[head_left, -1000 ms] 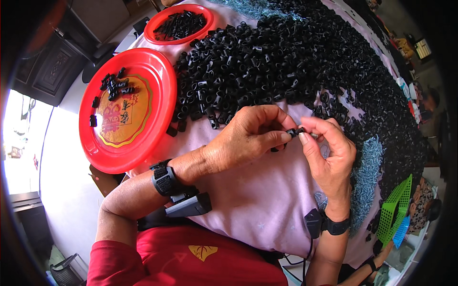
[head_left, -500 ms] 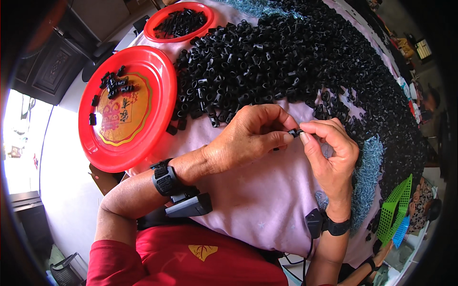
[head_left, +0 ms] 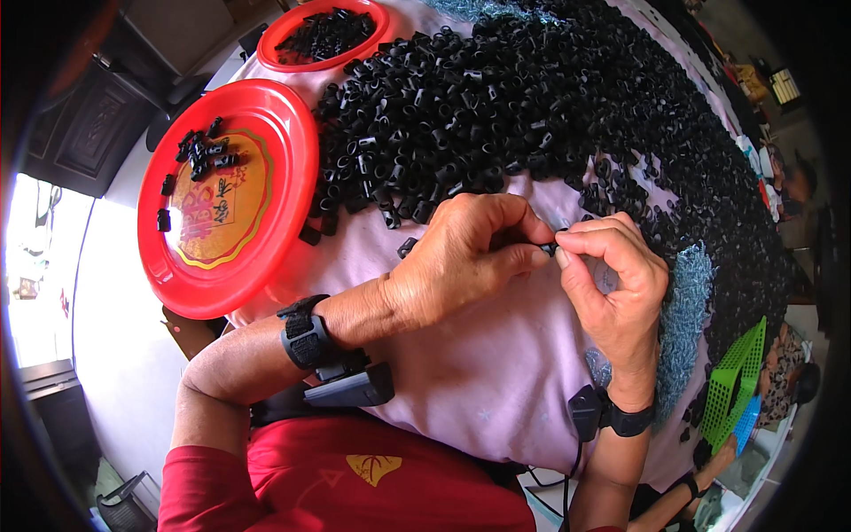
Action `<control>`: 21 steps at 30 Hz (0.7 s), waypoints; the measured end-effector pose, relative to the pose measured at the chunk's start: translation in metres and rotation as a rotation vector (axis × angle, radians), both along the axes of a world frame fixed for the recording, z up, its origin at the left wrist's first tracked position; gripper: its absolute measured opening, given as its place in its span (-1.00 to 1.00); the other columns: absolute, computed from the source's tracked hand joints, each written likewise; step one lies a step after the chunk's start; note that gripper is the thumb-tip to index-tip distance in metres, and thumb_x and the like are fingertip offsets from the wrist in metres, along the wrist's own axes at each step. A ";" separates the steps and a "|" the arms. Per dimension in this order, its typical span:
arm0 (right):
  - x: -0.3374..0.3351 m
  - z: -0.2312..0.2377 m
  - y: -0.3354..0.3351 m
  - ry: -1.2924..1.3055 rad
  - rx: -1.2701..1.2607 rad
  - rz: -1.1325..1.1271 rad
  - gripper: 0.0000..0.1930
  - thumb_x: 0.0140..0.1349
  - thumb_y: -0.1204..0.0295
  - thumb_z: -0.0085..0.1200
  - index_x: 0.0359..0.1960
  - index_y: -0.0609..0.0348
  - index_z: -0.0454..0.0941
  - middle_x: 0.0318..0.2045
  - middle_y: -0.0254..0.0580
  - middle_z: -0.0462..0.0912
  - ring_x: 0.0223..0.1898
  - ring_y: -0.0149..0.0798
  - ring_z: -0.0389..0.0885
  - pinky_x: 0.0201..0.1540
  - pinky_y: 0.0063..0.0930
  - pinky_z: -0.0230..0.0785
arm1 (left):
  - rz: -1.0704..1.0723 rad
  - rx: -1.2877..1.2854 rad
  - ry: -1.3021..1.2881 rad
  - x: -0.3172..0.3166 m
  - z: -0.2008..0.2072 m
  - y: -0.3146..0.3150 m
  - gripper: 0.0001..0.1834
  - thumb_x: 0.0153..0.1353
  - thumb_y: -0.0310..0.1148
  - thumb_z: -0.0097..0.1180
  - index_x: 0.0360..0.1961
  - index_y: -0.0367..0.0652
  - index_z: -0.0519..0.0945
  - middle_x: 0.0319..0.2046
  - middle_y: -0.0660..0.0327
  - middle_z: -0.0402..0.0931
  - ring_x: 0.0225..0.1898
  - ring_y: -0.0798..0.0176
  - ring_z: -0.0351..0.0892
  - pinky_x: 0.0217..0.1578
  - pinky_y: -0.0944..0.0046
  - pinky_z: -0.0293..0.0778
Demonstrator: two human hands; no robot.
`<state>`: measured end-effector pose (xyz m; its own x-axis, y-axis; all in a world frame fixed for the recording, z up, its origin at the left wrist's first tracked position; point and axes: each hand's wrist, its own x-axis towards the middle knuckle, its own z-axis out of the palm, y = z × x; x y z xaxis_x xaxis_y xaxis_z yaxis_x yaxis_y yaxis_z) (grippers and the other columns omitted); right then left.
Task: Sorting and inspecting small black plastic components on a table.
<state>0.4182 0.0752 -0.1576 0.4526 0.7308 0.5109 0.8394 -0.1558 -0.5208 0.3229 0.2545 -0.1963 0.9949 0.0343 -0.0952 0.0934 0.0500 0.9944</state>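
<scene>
My left hand (head_left: pixel 465 262) and my right hand (head_left: pixel 618 284) meet fingertip to fingertip over the cloth. Between them is a small black plastic piece (head_left: pixel 549 249), mostly hidden by the fingers. My left thumb and forefinger pinch one side of it; the thumb and forefinger of my right hand close on the other. Beyond the hands spreads a big heap of short, hollow black plastic pieces (head_left: pixel 461 115). At the left, a round red plate (head_left: pixel 300 208) with a yellow printed centre carries several joined-looking black pieces (head_left: pixel 202 160).
A smaller red dish (head_left: pixel 386 25) at the far left holds slim black parts (head_left: pixel 328 37). Pink cloth (head_left: pixel 496 363) covers the table. Fuzzy blue material (head_left: pixel 687 324), a green mesh basket (head_left: pixel 734 381) and another person's forearm (head_left: pixel 669 507) are at the right.
My fingertips have drawn closer around the piece, hiding more of it. The view has shifted slightly, so plate and heap appear a little farther left.
</scene>
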 end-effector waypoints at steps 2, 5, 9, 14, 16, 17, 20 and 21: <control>-0.001 0.000 0.000 0.016 -0.008 0.000 -0.80 0.04 0.75 0.26 -0.31 0.23 0.67 -0.38 -0.17 0.70 -0.35 -0.19 0.65 -0.28 -0.39 0.51 | 0.049 0.043 -0.008 -0.002 0.000 -0.003 -0.82 0.29 -0.47 0.31 -0.13 -0.28 0.63 -0.36 0.39 0.62 -0.33 0.61 0.51 -0.37 0.49 0.47; -0.002 -0.001 0.001 0.003 -0.025 -0.013 -0.79 0.02 0.75 0.25 -0.31 0.24 0.66 -0.39 -0.15 0.70 -0.36 -0.16 0.65 -0.28 -0.37 0.51 | 0.115 0.175 -0.218 -0.001 -0.012 -0.007 -0.83 0.26 -0.50 0.31 -0.15 -0.31 0.63 -0.37 0.36 0.63 -0.33 0.58 0.51 -0.34 0.44 0.51; -0.001 -0.002 -0.001 0.020 -0.036 -0.009 -0.80 0.00 0.75 0.24 -0.33 0.26 0.65 -0.40 -0.13 0.69 -0.35 -0.13 0.66 -0.28 -0.36 0.51 | 0.157 0.200 -0.217 -0.002 -0.004 -0.011 -0.82 0.09 -0.58 0.24 -0.24 -0.37 0.64 -0.40 -0.04 0.69 -0.34 0.11 0.75 -0.31 0.20 0.57; -0.002 -0.003 -0.001 0.028 -0.018 -0.025 -0.81 -0.01 0.75 0.24 -0.34 0.26 0.64 -0.40 -0.12 0.69 -0.35 -0.12 0.67 -0.28 -0.34 0.52 | 0.172 0.334 -0.208 -0.004 -0.002 -0.014 -0.84 0.18 -0.56 0.30 -0.20 -0.31 0.63 -0.41 0.31 0.63 -0.33 0.56 0.52 -0.32 0.39 0.52; 0.000 -0.003 0.000 0.008 -0.021 -0.016 -0.81 -0.01 0.75 0.24 -0.35 0.25 0.64 -0.40 -0.14 0.70 -0.35 -0.13 0.66 -0.28 -0.34 0.52 | 0.160 0.330 -0.254 -0.003 -0.005 -0.012 -0.85 0.23 -0.53 0.29 -0.19 -0.30 0.64 -0.42 0.34 0.62 -0.37 0.57 0.52 -0.37 0.43 0.50; 0.000 -0.005 -0.001 -0.007 -0.017 -0.015 -0.82 0.00 0.74 0.24 -0.35 0.25 0.65 -0.39 -0.15 0.70 -0.35 -0.13 0.66 -0.29 -0.33 0.51 | 0.127 0.230 -0.160 -0.002 -0.004 -0.011 -0.85 0.25 -0.51 0.28 -0.18 -0.30 0.64 -0.42 0.36 0.61 -0.39 0.59 0.51 -0.40 0.47 0.48; 0.000 -0.006 0.002 -0.011 0.023 -0.028 -0.83 0.01 0.74 0.25 -0.36 0.25 0.65 -0.40 -0.14 0.69 -0.35 -0.13 0.66 -0.29 -0.34 0.51 | 0.082 0.125 -0.080 0.001 0.000 -0.007 -0.84 0.31 -0.44 0.28 -0.16 -0.28 0.63 -0.40 0.40 0.60 -0.43 0.64 0.48 -0.45 0.55 0.42; 0.000 -0.006 0.001 -0.011 0.025 -0.030 -0.83 0.01 0.74 0.25 -0.36 0.25 0.65 -0.40 -0.14 0.69 -0.35 -0.13 0.66 -0.29 -0.34 0.51 | 0.084 0.099 -0.045 0.001 0.002 -0.008 -0.84 0.31 -0.44 0.28 -0.16 -0.28 0.63 -0.41 0.40 0.60 -0.43 0.64 0.49 -0.45 0.55 0.43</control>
<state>0.4181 0.0766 -0.1637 0.4687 0.7038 0.5338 0.8401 -0.1683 -0.5157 0.3236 0.2465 -0.1946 0.9913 0.1248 -0.0425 0.0481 -0.0426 0.9979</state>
